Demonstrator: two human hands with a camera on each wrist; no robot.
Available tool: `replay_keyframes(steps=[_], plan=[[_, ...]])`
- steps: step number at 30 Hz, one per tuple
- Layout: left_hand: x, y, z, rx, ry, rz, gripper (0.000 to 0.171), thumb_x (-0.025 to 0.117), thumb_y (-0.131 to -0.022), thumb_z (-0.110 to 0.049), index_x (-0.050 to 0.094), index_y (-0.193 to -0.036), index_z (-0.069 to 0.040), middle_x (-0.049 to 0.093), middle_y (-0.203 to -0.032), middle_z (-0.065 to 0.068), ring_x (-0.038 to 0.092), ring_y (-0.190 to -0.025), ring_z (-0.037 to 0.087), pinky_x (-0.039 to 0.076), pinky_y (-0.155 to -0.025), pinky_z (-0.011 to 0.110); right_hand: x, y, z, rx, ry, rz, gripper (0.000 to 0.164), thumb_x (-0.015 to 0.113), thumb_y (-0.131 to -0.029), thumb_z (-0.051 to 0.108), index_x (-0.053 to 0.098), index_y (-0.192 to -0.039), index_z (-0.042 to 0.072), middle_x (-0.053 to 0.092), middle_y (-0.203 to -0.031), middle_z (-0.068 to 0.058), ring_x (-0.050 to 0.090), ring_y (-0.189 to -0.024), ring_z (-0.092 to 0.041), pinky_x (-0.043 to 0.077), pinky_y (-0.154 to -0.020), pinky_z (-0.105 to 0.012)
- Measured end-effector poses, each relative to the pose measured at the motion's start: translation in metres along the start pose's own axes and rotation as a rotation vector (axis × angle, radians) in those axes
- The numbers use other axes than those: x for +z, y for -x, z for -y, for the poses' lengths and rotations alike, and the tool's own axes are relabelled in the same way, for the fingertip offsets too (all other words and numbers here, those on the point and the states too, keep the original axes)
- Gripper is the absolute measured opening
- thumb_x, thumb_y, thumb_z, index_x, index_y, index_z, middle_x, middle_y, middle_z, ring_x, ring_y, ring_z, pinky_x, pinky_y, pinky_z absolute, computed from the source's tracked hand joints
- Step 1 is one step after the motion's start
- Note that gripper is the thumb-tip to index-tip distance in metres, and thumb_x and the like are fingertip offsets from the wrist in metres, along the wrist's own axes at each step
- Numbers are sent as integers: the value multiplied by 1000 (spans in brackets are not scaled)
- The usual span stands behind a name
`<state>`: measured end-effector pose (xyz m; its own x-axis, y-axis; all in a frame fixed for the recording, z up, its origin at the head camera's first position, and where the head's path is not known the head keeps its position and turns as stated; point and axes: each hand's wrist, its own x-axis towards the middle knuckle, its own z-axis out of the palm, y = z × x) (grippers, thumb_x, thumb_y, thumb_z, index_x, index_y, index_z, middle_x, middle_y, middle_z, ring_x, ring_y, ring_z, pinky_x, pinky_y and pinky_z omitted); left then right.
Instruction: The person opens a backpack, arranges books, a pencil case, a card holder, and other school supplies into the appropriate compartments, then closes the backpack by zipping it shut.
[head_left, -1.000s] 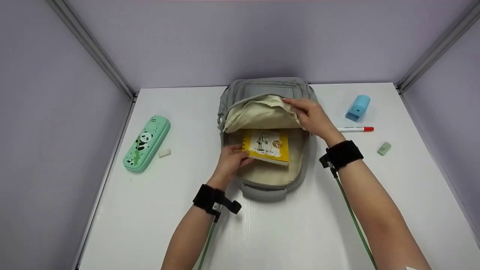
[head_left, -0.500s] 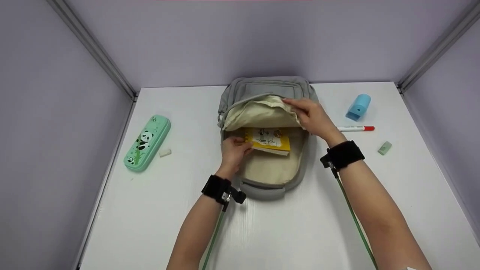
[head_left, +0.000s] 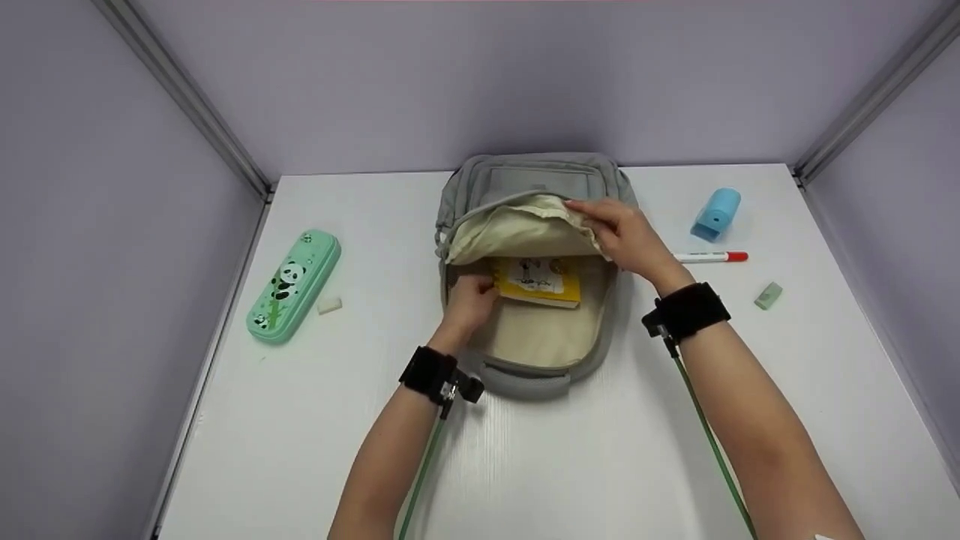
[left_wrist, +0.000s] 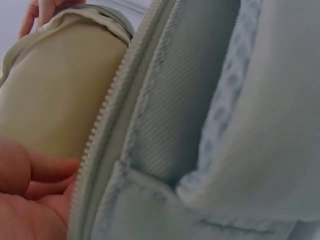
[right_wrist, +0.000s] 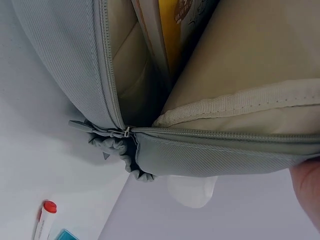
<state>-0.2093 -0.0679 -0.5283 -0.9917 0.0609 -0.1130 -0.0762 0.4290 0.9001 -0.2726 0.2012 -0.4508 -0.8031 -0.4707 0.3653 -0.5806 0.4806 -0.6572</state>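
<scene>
A grey backpack [head_left: 536, 381] lies with its main compartment unzipped, its cream lining showing. Inside sits a yellow book [head_left: 555, 295], its far part hidden under the raised flap. My left hand [head_left: 470, 298] reaches over the bag's left side with curled fingers at the left edge of the book. In the left wrist view, the zipper rim [left_wrist: 107, 117] hides the fingertips of that hand. My right hand [head_left: 626, 234] pinches the edge of the flap [head_left: 525, 232] and holds it up. Between lining and flap, the right wrist view shows part of the book [right_wrist: 170, 35].
On the left lie a green panda pencil case [head_left: 294, 286] and a white eraser [head_left: 329, 305]. To the right are a light-blue pencil sharpener [head_left: 716, 214], a white marker with a red cap [head_left: 712, 257] and a green eraser [head_left: 768, 295]. Walls border the table behind and at both sides.
The book has slid deeper under the flap and lies flatter. My left hand has moved forward with it, its fingers more curled. The right hand keeps its hold on the flap.
</scene>
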Motion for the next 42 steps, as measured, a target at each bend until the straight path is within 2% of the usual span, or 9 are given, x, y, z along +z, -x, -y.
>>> replay_keyframes(steps=[4, 10, 13, 17, 22, 27, 35, 38, 42], plan=[[-1, 3, -2, 31, -106, 62, 19, 56, -96, -5, 62, -78, -1, 48, -68, 0, 44, -59, 15, 34, -54, 29, 0, 1, -1, 6, 3, 6, 36, 56, -101, 11, 63, -135, 21, 64, -124, -5, 57, -110, -21, 45, -91, -40], [-15, 13, -1, 111, -80, 23, 20, 59, -96, -6, 71, -107, 6, 68, -92, 11, 61, -81, 21, 49, -72, 34, 1, 5, 1, -3, 9, 5, 36, 56, -100, 10, 63, -134, 18, 63, -126, -7, 56, -114, -22, 45, -94, -40], [-27, 21, 0, 172, -82, -17, 21, 60, -96, -5, 70, -111, 5, 69, -100, 14, 64, -91, 25, 51, -80, 38, 2, 9, 2, -25, 33, 13, 35, 57, -100, 9, 63, -134, 16, 64, -123, -8, 57, -111, -22, 46, -91, -40], [-46, 31, 1, 256, -112, -117, 15, 61, -95, -2, 72, -103, 3, 69, -93, 13, 64, -85, 25, 51, -76, 40, 4, 13, 5, -66, 91, 26, 36, 56, -100, 10, 62, -135, 16, 64, -108, -9, 55, -93, -20, 46, -79, -38], [-67, 36, 0, 280, -120, -233, 14, 59, -95, -2, 72, -101, 2, 70, -90, 13, 65, -77, 21, 52, -69, 36, 7, 21, 4, -101, 177, 10, 32, 54, -101, 7, 59, -132, 9, 62, -111, -10, 58, -95, -21, 48, -80, -37], [-79, 34, -2, 306, -120, -275, 18, 55, -99, -4, 70, -104, 4, 70, -88, 14, 66, -78, 22, 52, -70, 38, 9, 31, 5, -36, 209, 16, 28, 55, -101, 7, 46, -127, 5, 60, -108, -16, 63, -89, -27, 50, -75, -42], [-72, 26, -7, 371, -122, -187, 29, 50, -104, -18, 67, -119, 1, 68, -112, 16, 64, -107, 29, 48, -92, 44, 14, 48, 5, -91, 181, 48, 24, 59, -98, 6, 62, -122, 3, 64, -111, -12, 61, -98, -24, 50, -82, -42], [-63, 23, -6, 395, -133, -117, 33, 49, -105, -21, 66, -123, 1, 66, -119, 15, 59, -116, 29, 44, -100, 42, 16, 55, 5, -94, 174, 60, 23, 61, -97, 5, 63, -120, 5, 64, -112, -9, 61, -101, -22, 50, -84, -41], [-50, 22, -3, 387, -186, 21, 38, 48, -105, -27, 62, -131, -3, 62, -127, 13, 61, -112, 26, 47, -95, 40, 20, 66, 5, -55, 154, 102, 26, 64, -95, 5, 65, -121, 6, 65, -114, -8, 62, -105, -22, 50, -88, -42]])
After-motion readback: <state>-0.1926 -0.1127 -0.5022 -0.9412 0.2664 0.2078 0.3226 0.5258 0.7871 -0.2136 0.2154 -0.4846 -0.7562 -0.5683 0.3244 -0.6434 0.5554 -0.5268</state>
